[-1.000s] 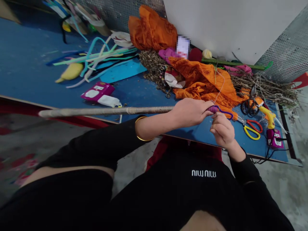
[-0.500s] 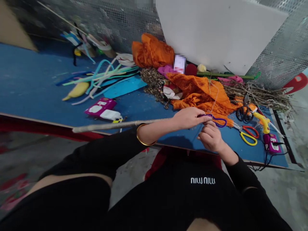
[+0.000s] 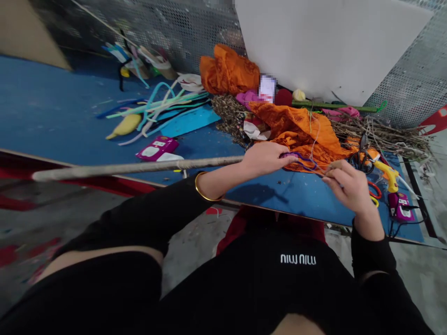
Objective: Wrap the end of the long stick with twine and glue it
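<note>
My left hand [image 3: 266,158] is closed around the right end of a long pale stick [image 3: 139,168], which reaches out to the left past the table's front edge. Purple pipe cleaner [image 3: 304,158] shows at the thumb and fingertips of that hand, some of it bunched there. From there a stretch of it runs right to my right hand [image 3: 347,184], whose thumb and fingers pinch its far end. Orange cloth [image 3: 296,125] lies crumpled just behind both hands. A thin pale thread hangs over the cloth.
Scissors with red and yellow handles [image 3: 375,190] lie partly behind my right hand. Black-handled scissors [image 3: 361,158], a yellow glue gun [image 3: 387,174] and a purple power box [image 3: 400,207] sit at the right. Dry twigs [image 3: 387,137], pipe cleaners [image 3: 157,104] and a yellow banana-like thing [image 3: 125,125] lie further back.
My right hand has moved right, away from the left, drawing the purple loop out into a longer strand. The stick's left end has swung further left and toward me.
</note>
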